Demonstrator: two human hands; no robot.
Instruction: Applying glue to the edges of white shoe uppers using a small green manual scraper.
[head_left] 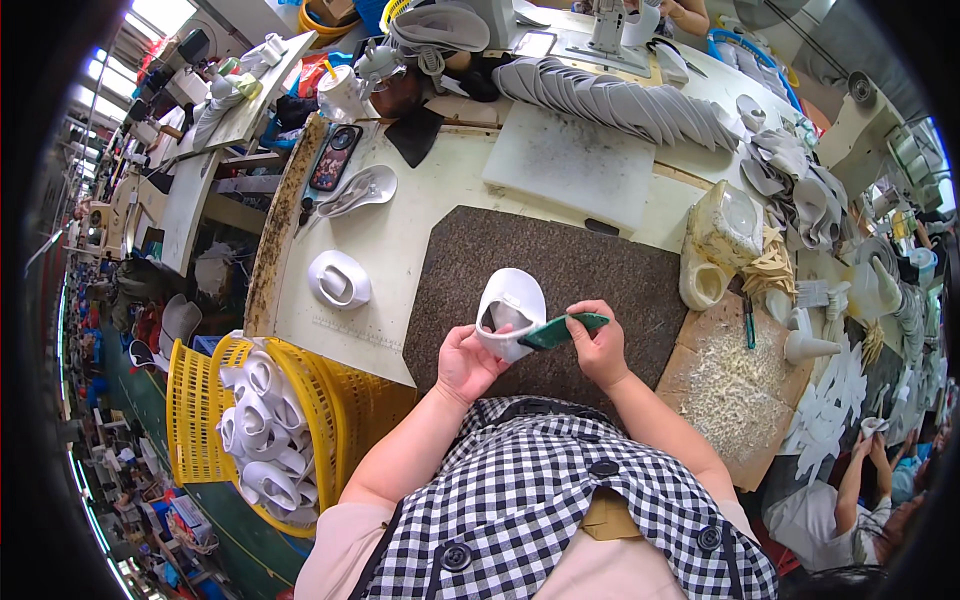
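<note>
My left hand (466, 368) is closed on the lower left edge of a white shoe upper (514, 284), whose rounded end points away from me and whose opening shows. In my right hand (600, 348) is a flat green strip-like tool (562, 332), pinched between thumb and fingers. Its left end touches or overlaps the upper's lower right edge; its exact kind cannot be made out. Both hands are above the near part of a dark speckled mat (490, 235). To the left, a second white shoe upper (322, 266) lies on the pale table.
Left of me stands a yellow basket (345, 450) filled with white uppers. A white board (570, 165) and a row of overlapping white pieces (610, 98) lie beyond the mat. At right are a crusted glue pot (702, 284) and scrap-covered cardboard (735, 385). Another person (830, 525) sits lower right.
</note>
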